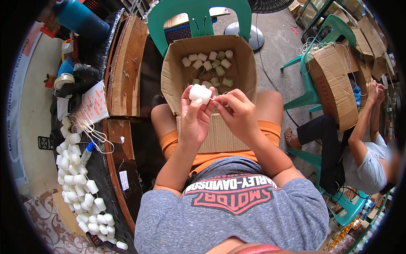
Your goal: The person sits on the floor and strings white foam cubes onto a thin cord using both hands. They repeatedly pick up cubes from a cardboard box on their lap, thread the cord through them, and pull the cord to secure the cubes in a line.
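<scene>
My left hand (195, 120) holds a short white candle (200, 94), thick and rounded at one end, with its fingers wrapped behind it and the thumb on its front. From the end of the candle facing right, a thin white wick (211, 98) sticks out. My right hand (237, 111) pinches this wick between thumb and fingertips. Both hands are over the near part of an open cardboard box (169, 76) in front of my lap. Inside lie several more candles (207, 65), white and pale greenish, with thin strands among them.
On the black-covered table to my left lies a heap of white candles (80, 179), with a bundle of white cord (91, 131) and a blue-capped marker (87, 153). Behind the box stands a green chair (202, 21). To the right, another person (368, 158) sits by a cardboard box (330, 84).
</scene>
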Demonstrator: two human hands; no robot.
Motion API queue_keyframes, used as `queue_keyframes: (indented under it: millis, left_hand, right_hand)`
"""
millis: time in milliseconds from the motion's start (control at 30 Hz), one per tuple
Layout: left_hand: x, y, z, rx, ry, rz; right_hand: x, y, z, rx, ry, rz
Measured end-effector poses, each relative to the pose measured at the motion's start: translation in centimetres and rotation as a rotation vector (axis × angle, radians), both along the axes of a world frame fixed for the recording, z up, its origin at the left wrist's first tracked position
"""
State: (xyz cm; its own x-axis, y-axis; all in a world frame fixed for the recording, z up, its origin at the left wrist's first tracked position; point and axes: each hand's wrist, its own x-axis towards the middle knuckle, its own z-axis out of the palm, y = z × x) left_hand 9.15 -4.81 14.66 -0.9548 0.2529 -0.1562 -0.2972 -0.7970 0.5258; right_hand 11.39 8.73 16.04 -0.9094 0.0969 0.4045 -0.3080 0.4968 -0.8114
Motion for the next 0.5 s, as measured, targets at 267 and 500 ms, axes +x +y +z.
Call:
queue_keyframes:
  millis: [267, 500]
  left_hand:
    - [-0.5, 0.0, 0.6, -0.090, 0.064, 0.086]
    - [-1.6, 0.5, -1.0, -0.622, 0.509, 0.143]
  right_hand:
    - [-0.1, -0.5, -0.2, -0.210, 0.015, -0.033]
    - [-1.4, 1.0, 0.0, -0.051, 0.125, 0.017]
